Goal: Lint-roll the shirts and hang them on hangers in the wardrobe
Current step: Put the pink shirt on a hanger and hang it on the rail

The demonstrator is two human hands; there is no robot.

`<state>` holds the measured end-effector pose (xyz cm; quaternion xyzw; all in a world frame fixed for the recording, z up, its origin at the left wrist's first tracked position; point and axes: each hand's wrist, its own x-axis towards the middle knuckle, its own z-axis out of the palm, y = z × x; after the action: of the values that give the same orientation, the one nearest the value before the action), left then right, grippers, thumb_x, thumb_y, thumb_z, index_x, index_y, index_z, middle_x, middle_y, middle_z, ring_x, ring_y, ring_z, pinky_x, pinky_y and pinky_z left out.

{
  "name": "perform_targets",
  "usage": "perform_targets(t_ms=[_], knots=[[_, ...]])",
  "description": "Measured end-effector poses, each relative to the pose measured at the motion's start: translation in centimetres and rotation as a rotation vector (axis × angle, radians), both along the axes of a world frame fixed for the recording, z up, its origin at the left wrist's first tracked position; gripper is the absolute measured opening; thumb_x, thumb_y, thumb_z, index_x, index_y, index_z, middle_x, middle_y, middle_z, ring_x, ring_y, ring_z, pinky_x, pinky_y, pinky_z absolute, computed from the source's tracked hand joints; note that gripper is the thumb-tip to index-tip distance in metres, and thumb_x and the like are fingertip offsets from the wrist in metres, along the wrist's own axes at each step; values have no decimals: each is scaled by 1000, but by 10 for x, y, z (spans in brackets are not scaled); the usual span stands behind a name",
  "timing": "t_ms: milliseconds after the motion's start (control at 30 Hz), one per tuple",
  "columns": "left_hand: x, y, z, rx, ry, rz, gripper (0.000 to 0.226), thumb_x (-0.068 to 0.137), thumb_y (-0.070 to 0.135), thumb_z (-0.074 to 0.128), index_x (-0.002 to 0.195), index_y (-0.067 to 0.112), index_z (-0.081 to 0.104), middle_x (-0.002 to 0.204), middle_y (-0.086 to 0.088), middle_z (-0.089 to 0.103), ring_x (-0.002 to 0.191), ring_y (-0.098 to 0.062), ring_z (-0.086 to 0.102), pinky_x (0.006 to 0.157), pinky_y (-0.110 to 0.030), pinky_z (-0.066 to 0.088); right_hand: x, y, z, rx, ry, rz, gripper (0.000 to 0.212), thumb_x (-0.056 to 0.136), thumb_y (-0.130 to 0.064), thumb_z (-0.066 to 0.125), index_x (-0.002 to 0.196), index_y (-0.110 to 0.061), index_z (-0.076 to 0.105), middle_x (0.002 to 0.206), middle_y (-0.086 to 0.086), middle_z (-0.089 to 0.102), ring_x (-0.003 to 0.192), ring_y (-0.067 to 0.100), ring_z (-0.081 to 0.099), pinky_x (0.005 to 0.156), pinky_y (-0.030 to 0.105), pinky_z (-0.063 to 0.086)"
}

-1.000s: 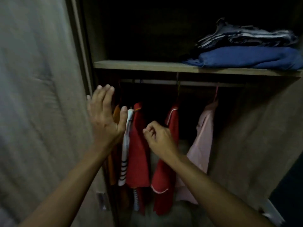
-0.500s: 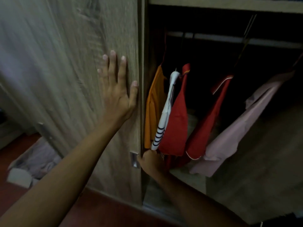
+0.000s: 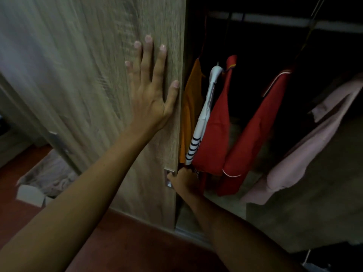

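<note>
The left hand [image 3: 149, 95] has come flat onto the wardrobe door [image 3: 94, 79], the right hand [image 3: 183, 180] gripping its edge. Shirts [image 3: 214, 130] hang beside it; only closing seems left.

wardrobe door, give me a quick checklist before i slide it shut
1. Left hand flat on the light wood-grain sliding door: ok.
2. Right hand gripping the small metal handle at the door's edge: cannot tell. The hand is at the handle, but its fingers are hidden.
3. Orange shirt clear of the door's edge: not ok. It hangs right beside the edge and may catch.
4. White shirt with navy-striped sleeve clear of the right hand: not ok. Its sleeve end hangs just above that hand.
5. Shirts hooked on the pale metal rail: cannot tell, too dark.
</note>
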<state>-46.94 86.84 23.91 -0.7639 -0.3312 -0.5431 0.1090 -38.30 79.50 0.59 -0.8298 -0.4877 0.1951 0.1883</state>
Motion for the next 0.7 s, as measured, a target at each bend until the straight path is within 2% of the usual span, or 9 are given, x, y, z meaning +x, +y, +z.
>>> perform_targets(t_ms=[100,200,267,333,400,433,500,600,700], knots=[[14,-11,-1,15,23,-12,64,100,33,57,150,-2,35,157,-33,27,147,-52,19,117,-69,11,20,-16,-1,4,61,-78,52,78,-54,61,104,-11,72,107,12,70,104,34,64,90,39,51],[29,-22,-5,14,29,-14,68,99,40,59,149,-1,37,156,-32,28,147,-51,20,117,-69,11,51,-29,-25,-4,136,-185,58,74,-60,54,91,-9,75,91,12,74,89,33,70,77,35,55],[42,-30,-9,30,51,-19,69,98,43,59,149,1,37,156,-31,29,146,-50,21,117,-68,11,69,-45,-29,16,190,-256,65,69,-66,47,82,-8,74,75,10,72,79,33,72,73,40,60],[60,-39,-14,63,79,-39,70,97,45,59,148,3,36,154,-32,32,144,-51,23,117,-69,12,84,-70,-11,16,222,-281,57,81,-58,55,83,-4,73,63,2,65,75,28,72,69,35,58],[77,-48,-19,98,96,-54,69,97,45,60,148,5,34,153,-33,34,142,-52,25,116,-71,14,106,-91,-10,26,203,-298,51,88,-51,58,84,-1,72,68,4,68,70,21,67,60,27,48],[86,-53,-21,107,99,-62,69,97,45,60,148,6,33,152,-33,34,142,-52,25,116,-71,14,118,-101,-14,28,190,-308,58,85,-58,54,81,-3,71,73,6,71,68,20,67,58,27,49],[104,-64,-26,113,95,-71,70,96,44,61,147,6,34,152,-33,35,142,-52,25,115,-71,14,146,-119,-33,48,183,-323,69,75,-71,40,74,-8,71,68,5,72,64,22,69,60,36,58],[132,-81,-34,109,79,-79,69,96,43,62,147,5,36,152,-33,34,143,-50,24,113,-73,17,189,-144,-64,85,209,-338,60,79,-68,48,63,-13,65,58,3,66,54,22,67,56,44,59],[161,-101,-45,110,60,-97,70,95,43,64,148,7,36,152,-31,35,148,-36,15,114,-71,17,218,-178,-49,196,279,-409,59,79,-67,54,55,-14,60,53,6,64,48,25,64,51,47,57]])
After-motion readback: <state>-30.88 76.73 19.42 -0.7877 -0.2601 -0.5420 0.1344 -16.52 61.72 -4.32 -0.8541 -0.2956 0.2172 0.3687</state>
